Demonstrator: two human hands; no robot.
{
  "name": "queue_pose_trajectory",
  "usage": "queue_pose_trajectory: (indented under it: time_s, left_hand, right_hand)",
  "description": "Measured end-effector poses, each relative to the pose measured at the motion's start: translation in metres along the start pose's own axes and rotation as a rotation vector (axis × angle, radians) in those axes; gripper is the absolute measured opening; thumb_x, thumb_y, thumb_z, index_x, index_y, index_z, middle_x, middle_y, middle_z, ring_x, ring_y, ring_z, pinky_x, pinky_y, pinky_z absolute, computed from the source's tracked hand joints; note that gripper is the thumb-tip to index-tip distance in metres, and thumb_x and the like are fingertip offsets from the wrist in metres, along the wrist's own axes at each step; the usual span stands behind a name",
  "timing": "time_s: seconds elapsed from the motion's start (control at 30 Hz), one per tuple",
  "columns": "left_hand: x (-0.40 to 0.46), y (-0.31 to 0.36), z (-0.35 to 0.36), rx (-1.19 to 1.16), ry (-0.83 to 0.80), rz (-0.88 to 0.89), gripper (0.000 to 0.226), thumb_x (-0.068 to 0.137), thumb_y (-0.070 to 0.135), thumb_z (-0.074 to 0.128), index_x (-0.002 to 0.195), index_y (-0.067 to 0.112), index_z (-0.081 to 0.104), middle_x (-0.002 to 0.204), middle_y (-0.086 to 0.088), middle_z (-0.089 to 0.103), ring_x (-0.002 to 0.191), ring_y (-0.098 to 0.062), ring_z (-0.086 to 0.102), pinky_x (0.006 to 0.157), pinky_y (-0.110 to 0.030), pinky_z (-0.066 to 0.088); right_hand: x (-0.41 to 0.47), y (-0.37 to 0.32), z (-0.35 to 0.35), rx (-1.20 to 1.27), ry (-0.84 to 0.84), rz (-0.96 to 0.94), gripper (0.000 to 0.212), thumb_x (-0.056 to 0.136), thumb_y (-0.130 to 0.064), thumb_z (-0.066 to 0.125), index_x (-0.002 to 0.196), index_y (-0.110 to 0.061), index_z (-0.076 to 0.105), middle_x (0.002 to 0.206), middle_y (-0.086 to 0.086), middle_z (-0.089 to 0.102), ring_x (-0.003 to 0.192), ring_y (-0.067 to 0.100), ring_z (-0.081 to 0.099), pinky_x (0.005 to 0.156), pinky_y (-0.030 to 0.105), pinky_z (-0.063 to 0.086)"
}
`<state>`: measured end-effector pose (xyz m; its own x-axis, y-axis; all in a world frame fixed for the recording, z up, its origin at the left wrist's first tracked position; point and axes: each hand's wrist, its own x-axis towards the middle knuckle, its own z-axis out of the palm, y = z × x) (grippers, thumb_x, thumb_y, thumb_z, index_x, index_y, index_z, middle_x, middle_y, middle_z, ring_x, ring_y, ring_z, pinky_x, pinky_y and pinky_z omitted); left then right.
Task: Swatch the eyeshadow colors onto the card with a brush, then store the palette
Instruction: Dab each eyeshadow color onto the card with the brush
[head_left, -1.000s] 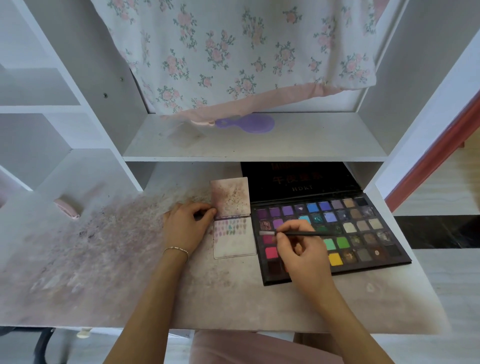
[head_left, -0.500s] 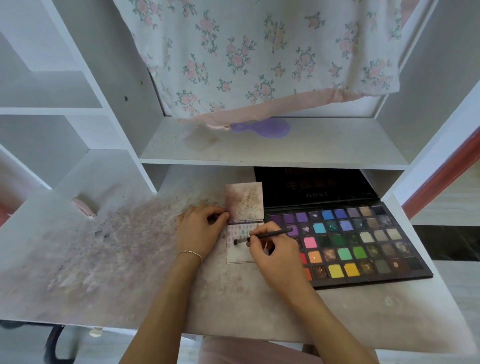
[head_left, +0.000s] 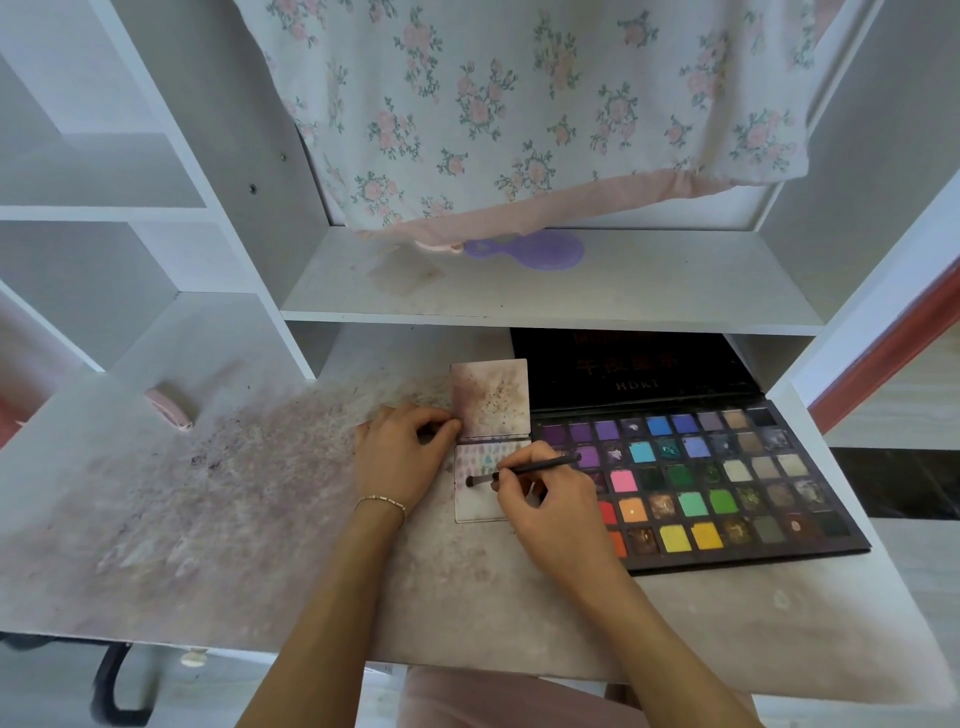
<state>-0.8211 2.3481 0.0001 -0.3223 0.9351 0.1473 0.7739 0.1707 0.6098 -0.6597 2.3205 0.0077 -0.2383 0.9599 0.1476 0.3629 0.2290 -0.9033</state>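
Note:
A large black eyeshadow palette (head_left: 727, 483) lies open on the desk at the right, with several coloured pans and its lid leaning back under the shelf. Left of it lies a small folded white card (head_left: 480, 506) with faint colour swatches; its upper flap (head_left: 491, 400) is stained brownish pink. My right hand (head_left: 550, 514) pinches a thin dark brush (head_left: 519, 470), whose tip rests on the card's left part. My left hand (head_left: 402, 452) sits at the card's left edge, thumb and fingers curled against the fold.
The desk top (head_left: 234, 519) is smeared with pink and grey powder. A pink object (head_left: 169, 408) lies at the far left. On the shelf (head_left: 649, 291) above sits a purple hand mirror (head_left: 535, 249), under a hanging floral cloth (head_left: 519, 119).
My right hand has carried the brush left, off the palette's pans and onto the card. My left hand has stayed at the card's edge. The view has shifted a little.

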Motion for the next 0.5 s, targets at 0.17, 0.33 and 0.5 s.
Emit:
queue_pose_trajectory:
  time_s: [0.17,0.33,0.5]
  left_hand:
    - [0.0,0.0003,-0.0005,-0.002,0.0,0.008,0.014,0.085,0.035,0.061,0.091,0.029,0.072,0.093,0.005,0.068,0.096,-0.019,0.055,0.091,-0.039,0.037]
    - [0.0001,0.0006,0.0,0.009,0.004,0.012,0.015,0.085,0.035,0.06,0.093,0.028,0.071,0.094,0.006,0.068,0.097,-0.019,0.053,0.092,-0.039,0.037]
    - [0.0004,-0.0003,0.0002,0.013,0.002,0.017,0.016,0.085,0.035,0.06,0.093,0.028,0.071,0.095,0.006,0.068,0.097,-0.019,0.054,0.092,-0.039,0.038]
  right_hand:
    - [-0.0001,0.0001,-0.0003,-0.01,-0.001,-0.004,0.02,0.084,-0.011,0.057,0.076,-0.028,0.051,0.07,-0.014,0.055,0.073,-0.006,0.052,0.063,0.009,0.041]
    - [0.0004,-0.0004,-0.0001,0.007,-0.007,-0.002,0.018,0.086,-0.011,0.057,0.078,-0.027,0.052,0.073,-0.012,0.058,0.074,-0.006,0.052,0.065,0.008,0.041]
    - [-0.0004,-0.0005,-0.0005,-0.015,-0.008,-0.019,0.028,0.084,-0.011,0.057,0.072,-0.034,0.047,0.07,-0.015,0.055,0.074,-0.009,0.051,0.064,0.007,0.04]
